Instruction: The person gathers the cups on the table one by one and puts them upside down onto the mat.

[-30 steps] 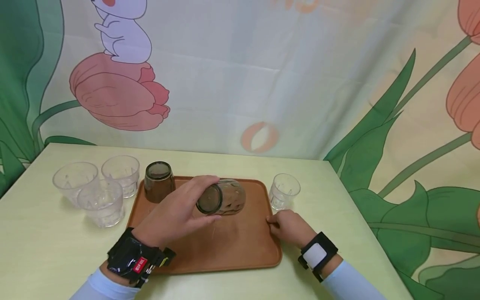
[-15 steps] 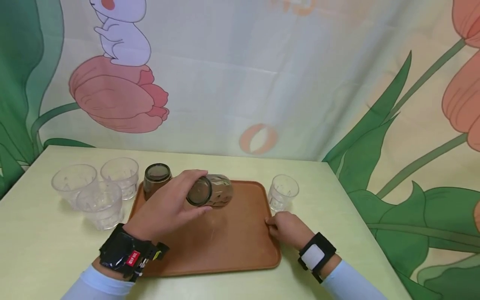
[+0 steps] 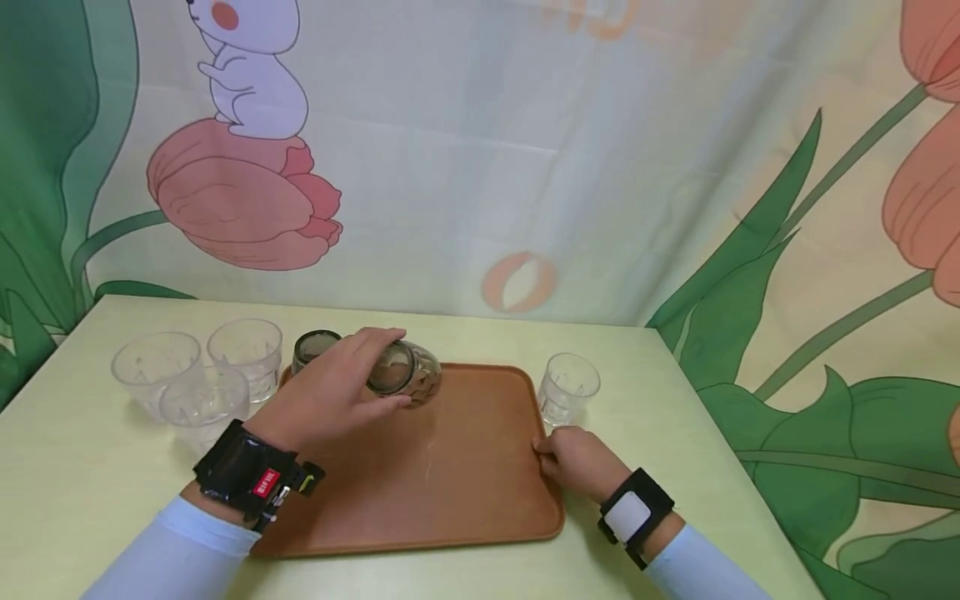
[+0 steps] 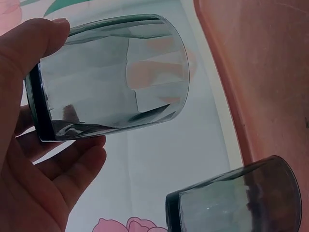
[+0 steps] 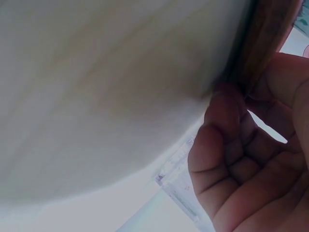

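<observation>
Head camera view: a person's left hand (image 3: 330, 392) holds a smoky grey, see-through, faceted tumbler (image 3: 422, 377) above the far part of a reddish-brown, rectangular, round-cornered tray (image 3: 465, 475). The left grip is curled about the tumbler's thick, dark base, thumb on one side and fingers on the other, as the left wrist camera shows; the tumbler is tilted nearly onto its side, mouth pointing away from the palm. A second smoky grey tumbler (image 3: 315, 343), partly hidden behind the left hand, stands base up at the tray's far left corner. The right hand (image 3: 585, 460) pinches the tray's right rim between thumb and fingers. Just beyond that grip, a clear, colourless, tapered tumbler (image 3: 568, 387) stands upright on a pale yellow desk (image 3: 667, 417), beside the tray. Three clear, wide-mouthed tumblers (image 3: 247, 354) cluster upright to the tray's left. Light blue sleeves (image 3: 180, 546) and black wristbands (image 3: 247, 475) show on both arms. Behind the desk hangs a pale fabric backdrop (image 3: 427, 183) printed with pink flowers, green leaves and a white animal.
</observation>
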Motion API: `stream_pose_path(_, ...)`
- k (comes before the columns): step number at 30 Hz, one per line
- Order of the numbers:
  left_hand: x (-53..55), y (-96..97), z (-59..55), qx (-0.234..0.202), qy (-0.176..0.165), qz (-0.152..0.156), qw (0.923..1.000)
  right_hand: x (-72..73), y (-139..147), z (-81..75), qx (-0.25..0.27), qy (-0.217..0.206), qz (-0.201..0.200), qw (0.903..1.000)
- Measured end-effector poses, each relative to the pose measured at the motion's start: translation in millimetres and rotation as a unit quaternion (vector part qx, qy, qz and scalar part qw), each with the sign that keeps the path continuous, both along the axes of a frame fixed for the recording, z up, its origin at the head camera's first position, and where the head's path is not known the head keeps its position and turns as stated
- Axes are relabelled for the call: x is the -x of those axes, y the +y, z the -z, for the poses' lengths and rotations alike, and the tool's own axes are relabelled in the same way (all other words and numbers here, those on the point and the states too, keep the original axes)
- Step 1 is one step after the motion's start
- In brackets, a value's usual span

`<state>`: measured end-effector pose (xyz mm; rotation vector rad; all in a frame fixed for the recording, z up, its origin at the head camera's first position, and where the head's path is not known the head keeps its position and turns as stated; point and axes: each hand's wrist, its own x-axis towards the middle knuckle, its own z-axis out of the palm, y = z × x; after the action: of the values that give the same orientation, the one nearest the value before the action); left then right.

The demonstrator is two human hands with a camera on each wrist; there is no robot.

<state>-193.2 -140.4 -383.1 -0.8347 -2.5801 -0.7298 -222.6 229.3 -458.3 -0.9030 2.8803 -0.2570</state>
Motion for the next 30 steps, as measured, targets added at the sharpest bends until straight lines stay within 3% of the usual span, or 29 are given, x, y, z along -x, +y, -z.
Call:
stream_pose_path(12,10.9,-2.3,-3.8,0.071,-0.037,-0.031,0.9963,-0.6,0,4.7,-0.012,0.011,0.002,0.9999)
stream_pose_path(30,28.0,-6.2,11.5,0.120,-0.057,-0.062,0.9891,2.3,2,7.6,-0.015,0.022,-0.004,0.9996)
